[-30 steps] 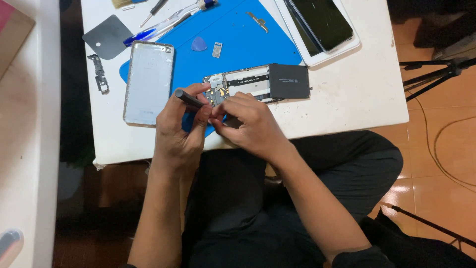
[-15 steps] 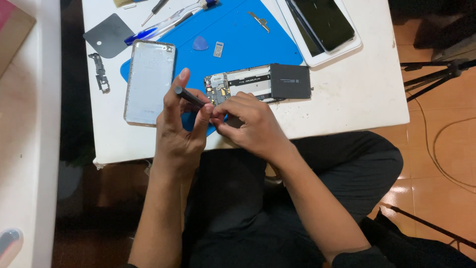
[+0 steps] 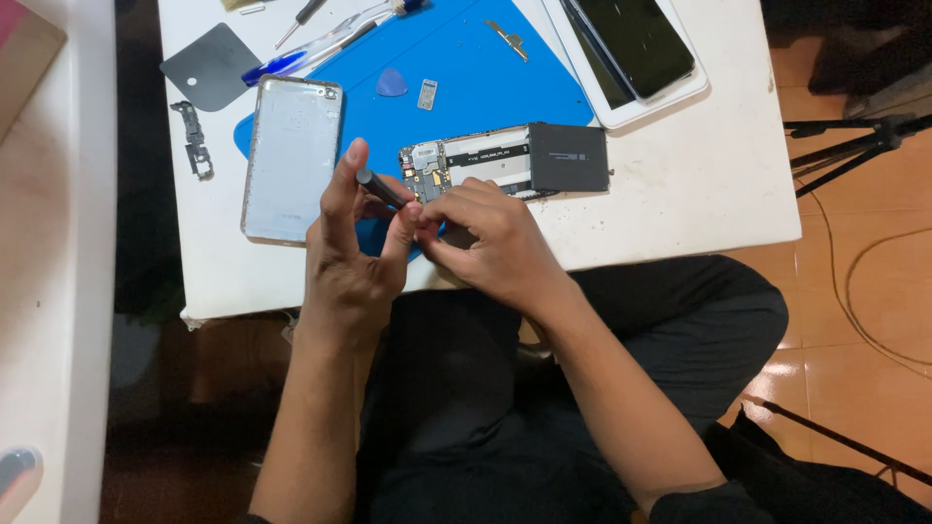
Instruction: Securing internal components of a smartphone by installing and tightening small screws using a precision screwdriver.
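Note:
My left hand [image 3: 348, 262] and my right hand [image 3: 485, 243] meet at the near edge of the white table [image 3: 680, 194]. Both pinch a small dark screwdriver [image 3: 381, 187], whose handle sticks up to the left past my left forefinger. Just beyond my fingers lies an opened phone body [image 3: 505, 160] with its circuit board bare and a black battery at its right end. It rests on a blue work mat [image 3: 456, 78]. The screwdriver's tip is hidden by my fingers.
A silver phone back cover [image 3: 289, 155] lies left of my hands. Farther back are a blue pick [image 3: 391, 83], a small metal part [image 3: 426, 94], a grey sheet [image 3: 212, 66], a black bracket [image 3: 193, 139], pens and tools [image 3: 320, 39], and a dark screen [image 3: 631, 44] on a white tray.
My left hand has lifted and opened its fingers along the screwdriver. Both hands have drawn slightly back from the phone body toward me.

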